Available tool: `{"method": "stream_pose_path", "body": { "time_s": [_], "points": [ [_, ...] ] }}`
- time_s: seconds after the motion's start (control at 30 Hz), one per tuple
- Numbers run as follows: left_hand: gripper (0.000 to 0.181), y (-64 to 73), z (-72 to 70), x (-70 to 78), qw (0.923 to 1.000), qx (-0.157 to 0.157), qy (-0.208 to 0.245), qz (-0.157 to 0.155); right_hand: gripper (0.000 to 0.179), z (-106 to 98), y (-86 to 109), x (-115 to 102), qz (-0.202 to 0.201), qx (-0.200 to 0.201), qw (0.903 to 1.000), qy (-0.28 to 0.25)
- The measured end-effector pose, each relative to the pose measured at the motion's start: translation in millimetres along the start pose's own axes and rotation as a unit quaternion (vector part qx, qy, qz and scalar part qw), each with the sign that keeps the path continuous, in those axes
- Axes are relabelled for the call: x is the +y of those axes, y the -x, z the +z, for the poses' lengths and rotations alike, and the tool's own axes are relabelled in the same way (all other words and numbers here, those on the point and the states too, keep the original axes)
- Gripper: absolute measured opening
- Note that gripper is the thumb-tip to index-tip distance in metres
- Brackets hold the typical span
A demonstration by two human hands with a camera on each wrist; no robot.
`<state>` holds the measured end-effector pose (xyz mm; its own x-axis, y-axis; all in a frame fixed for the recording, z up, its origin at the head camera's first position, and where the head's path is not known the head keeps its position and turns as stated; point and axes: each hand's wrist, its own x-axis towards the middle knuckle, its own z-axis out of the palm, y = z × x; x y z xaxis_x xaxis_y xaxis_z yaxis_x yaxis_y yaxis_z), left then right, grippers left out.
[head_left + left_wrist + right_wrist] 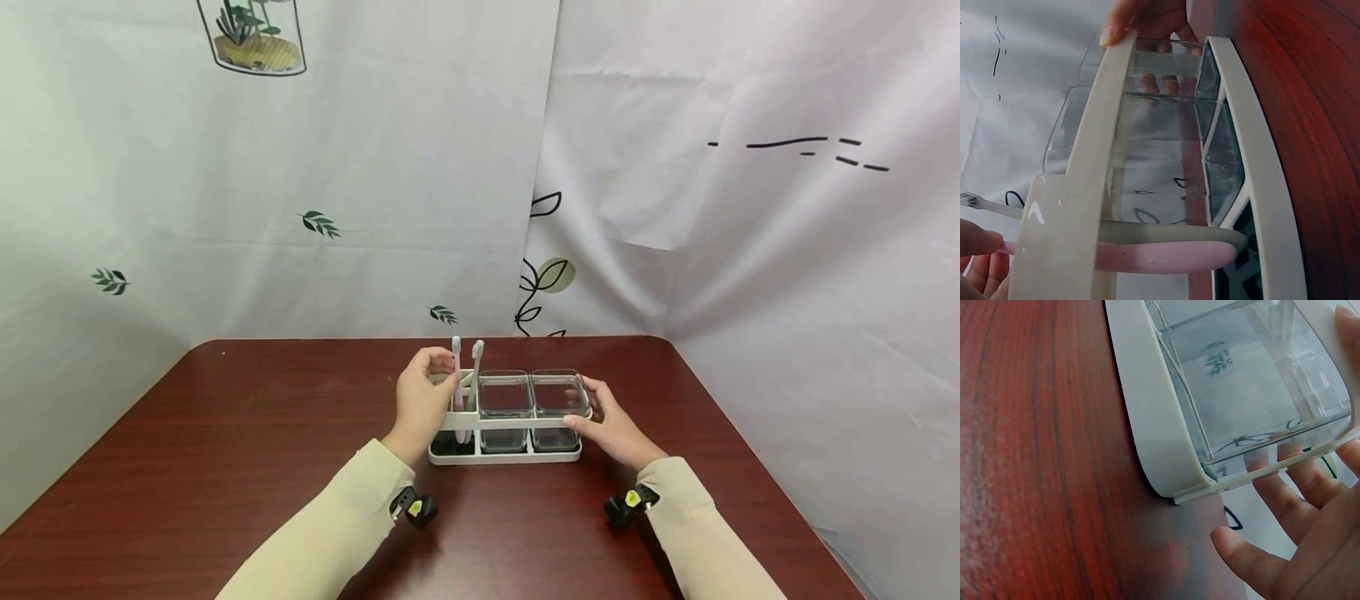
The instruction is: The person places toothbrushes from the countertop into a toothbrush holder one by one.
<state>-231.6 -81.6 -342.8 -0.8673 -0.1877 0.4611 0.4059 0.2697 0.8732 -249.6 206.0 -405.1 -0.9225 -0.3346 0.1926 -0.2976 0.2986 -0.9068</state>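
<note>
A white toothbrush holder (504, 457) stands on the table with two clear cups, the left cup (505, 393) and the right cup (557, 392), in its middle and right places. Its left compartment holds a pink toothbrush (1166, 257) and a grey-green toothbrush (1172, 232), side by side, bristles up. My left hand (426, 402) pinches the pink toothbrush near its neck, above the upper rail. At the other end, my right hand (617, 427) grips the holder's upper rail, thumb in front and fingers behind; its little finger stands free in the right wrist view.
The dark red wooden table (285, 417) has its back edge just behind the holder. Pale printed cloth (390, 167) hangs behind and on both sides. A small black camera (422, 511) is strapped to my left wrist, another camera (619, 512) to my right.
</note>
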Motion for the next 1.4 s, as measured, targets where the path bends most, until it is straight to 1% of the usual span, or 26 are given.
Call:
{"method": "stream_pose_path", "body": {
  "time_s": [0.2, 0.37, 0.57, 0.77, 0.93, 1.13, 1.4],
  "points": [
    [0.021, 1.0, 0.6, -4.7, 0.9998, -0.008, -0.015, -0.013, 0.068, -0.2, 2.6, 1.3, -0.004, 0.003, 1.0000, -0.001],
    [0.020, 1.6, 1.6, -5.4, 0.9997, -0.015, -0.017, -0.012, 0.068, -0.5, 5.1, 3.0, 0.003, 0.006, 1.0000, -0.002],
    [0.021, 0.4, 3.8, -6.3, 0.9992, -0.021, -0.027, -0.019, 0.068, -1.7, 7.9, 3.9, 0.013, 0.005, 0.9999, 0.000],
    [0.021, -1.5, 4.2, -7.2, 0.9990, -0.025, -0.035, -0.016, 0.068, -2.2, 8.8, 2.8, 0.008, 0.005, 1.0000, -0.001],
    [0.022, -1.5, 2.1, -6.9, 0.9988, -0.026, -0.033, -0.027, 0.067, -2.0, 7.7, 1.3, 0.002, 0.004, 1.0000, -0.001],
    [0.023, -2.0, -2.4, -6.0, 0.9988, -0.019, -0.038, -0.025, 0.067, 0.2, 3.0, 0.6, 0.001, 0.004, 1.0000, 0.000],
    [0.028, -3.0, -9.9, -5.0, 0.9984, -0.033, -0.031, -0.035, 0.067, 1.5, 2.4, -0.8, -0.003, 0.001, 1.0000, -0.006]
  ]
}}
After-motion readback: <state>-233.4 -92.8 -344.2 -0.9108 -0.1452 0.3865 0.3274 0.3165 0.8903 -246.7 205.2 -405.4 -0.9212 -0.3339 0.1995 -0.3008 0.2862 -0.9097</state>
